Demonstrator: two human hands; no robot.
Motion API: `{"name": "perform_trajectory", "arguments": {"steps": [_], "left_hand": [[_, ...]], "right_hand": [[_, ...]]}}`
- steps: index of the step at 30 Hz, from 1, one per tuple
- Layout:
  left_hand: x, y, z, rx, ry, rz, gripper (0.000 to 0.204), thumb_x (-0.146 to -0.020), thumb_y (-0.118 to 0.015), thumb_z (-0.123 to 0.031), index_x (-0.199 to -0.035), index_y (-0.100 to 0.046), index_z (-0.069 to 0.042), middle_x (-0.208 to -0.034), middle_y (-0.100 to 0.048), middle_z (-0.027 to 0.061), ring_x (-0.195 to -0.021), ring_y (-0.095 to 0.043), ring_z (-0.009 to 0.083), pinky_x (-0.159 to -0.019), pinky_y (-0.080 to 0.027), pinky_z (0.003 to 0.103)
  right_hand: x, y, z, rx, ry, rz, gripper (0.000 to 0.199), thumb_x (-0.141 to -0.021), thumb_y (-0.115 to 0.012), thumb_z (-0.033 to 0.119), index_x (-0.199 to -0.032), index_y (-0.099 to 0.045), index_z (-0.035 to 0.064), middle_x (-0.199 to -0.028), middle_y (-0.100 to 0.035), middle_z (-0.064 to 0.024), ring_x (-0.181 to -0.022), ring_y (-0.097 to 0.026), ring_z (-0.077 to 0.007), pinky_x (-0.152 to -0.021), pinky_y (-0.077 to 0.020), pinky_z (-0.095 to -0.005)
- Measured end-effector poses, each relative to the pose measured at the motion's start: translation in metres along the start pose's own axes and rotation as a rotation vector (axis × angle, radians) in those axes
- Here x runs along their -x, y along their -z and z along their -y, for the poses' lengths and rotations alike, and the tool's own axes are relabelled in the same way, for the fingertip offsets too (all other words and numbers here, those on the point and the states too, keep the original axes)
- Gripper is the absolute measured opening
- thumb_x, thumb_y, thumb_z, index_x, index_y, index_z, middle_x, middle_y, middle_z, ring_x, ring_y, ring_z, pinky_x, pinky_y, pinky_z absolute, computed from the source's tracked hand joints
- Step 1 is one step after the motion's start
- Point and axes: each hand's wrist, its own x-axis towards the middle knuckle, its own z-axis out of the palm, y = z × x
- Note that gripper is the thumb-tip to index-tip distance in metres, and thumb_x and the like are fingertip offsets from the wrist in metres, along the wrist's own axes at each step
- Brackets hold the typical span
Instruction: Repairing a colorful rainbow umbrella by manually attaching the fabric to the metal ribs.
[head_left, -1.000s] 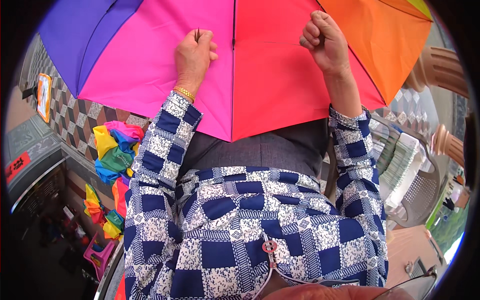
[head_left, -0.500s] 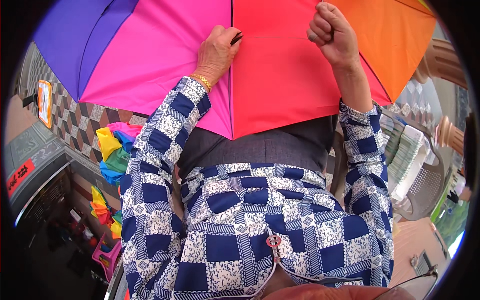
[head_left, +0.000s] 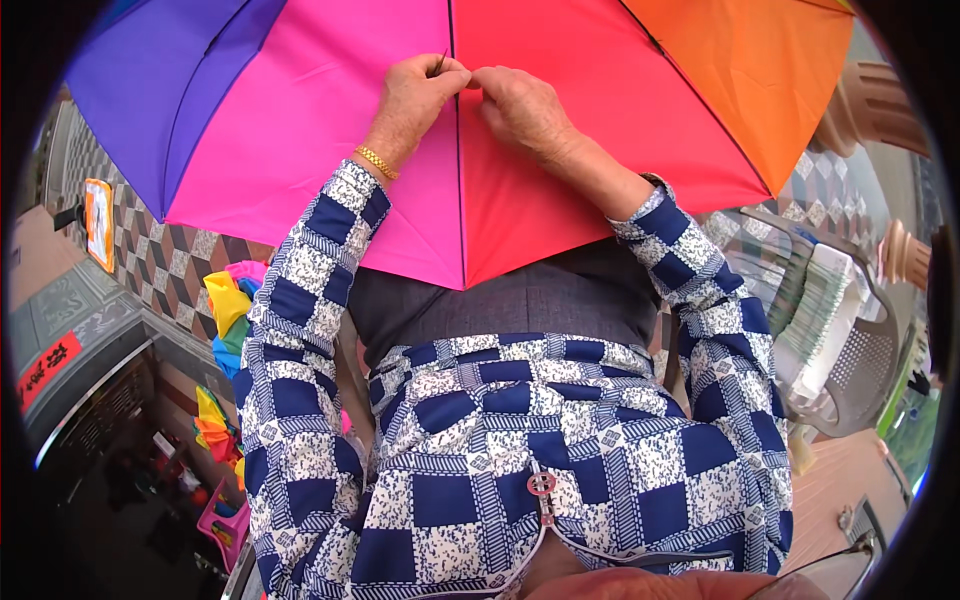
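Note:
An opened umbrella (head_left: 560,190) with purple, pink, red and orange panels spreads over my lap, its dark ribs facing me. My left hand (head_left: 405,100) is closed in a pinch at the dark rib (head_left: 459,200) between the pink and red panels. A thin dark piece (head_left: 438,64) pokes out between its fingers; its kind is unclear. On the red side, my right hand (head_left: 525,110) is closed too, its fingertips meeting the left ones at the rib. The thread seen in it earlier is too fine to make out now, and what its fingertips hold is hidden.
A grey plastic chair (head_left: 868,370) at the right bears a stack of pale, greenish-edged material (head_left: 815,315). Bundles of colourful cloth (head_left: 228,305) lie at the left, above a pink basket (head_left: 228,528). Fluted columns (head_left: 875,105) stand at the far right.
My right hand has come down and left from the upper right to meet my left hand at the rib. The thread stretched between them no longer shows. My left hand has shifted slightly left.

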Motion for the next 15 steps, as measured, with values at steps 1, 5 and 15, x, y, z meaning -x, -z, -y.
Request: {"name": "perform_trajectory", "arguments": {"steps": [1, 5, 15], "left_hand": [[-0.001, 0.0, 0.0, -0.004, -0.003, 0.001, 0.009, -0.082, -0.063, -0.014, -0.083, -0.064, -0.005, -0.067, -0.052, -0.0077, -0.054, -0.039, -0.0001, -0.048, -0.032, 0.016], [-0.001, 0.001, 0.003, -0.025, 0.004, -0.052, 0.009, -0.082, -0.063, -0.013, -0.082, -0.064, -0.004, -0.066, -0.052, -0.0074, -0.052, -0.038, 0.0002, -0.046, -0.03, 0.017], [0.009, 0.004, 0.019, 0.352, 0.215, -0.129, 0.007, -0.079, -0.062, -0.01, -0.077, -0.059, -0.005, -0.061, -0.052, -0.0035, -0.049, -0.042, 0.0032, -0.042, -0.031, 0.019]], "right_hand": [[-0.002, -0.005, 0.001, -0.023, -0.045, -0.022, 0.009, -0.076, -0.058, 0.01, -0.08, -0.06, 0.0026, -0.079, -0.061, -0.0137, -0.079, -0.06, -0.0323, -0.069, -0.0481, -0.0419], [-0.008, -0.015, 0.003, -0.314, -0.129, -0.03, 0.01, -0.076, -0.058, 0.01, -0.08, -0.061, 0.0013, -0.081, -0.061, -0.0146, -0.081, -0.06, -0.0337, -0.071, -0.0476, -0.0438], [-0.003, -0.029, 0.006, -0.428, -0.322, -0.167, 0.014, -0.079, -0.057, 0.006, -0.09, -0.064, 0.0019, -0.085, -0.063, -0.0101, -0.081, -0.063, -0.0205, -0.072, -0.049, -0.0311]]}}
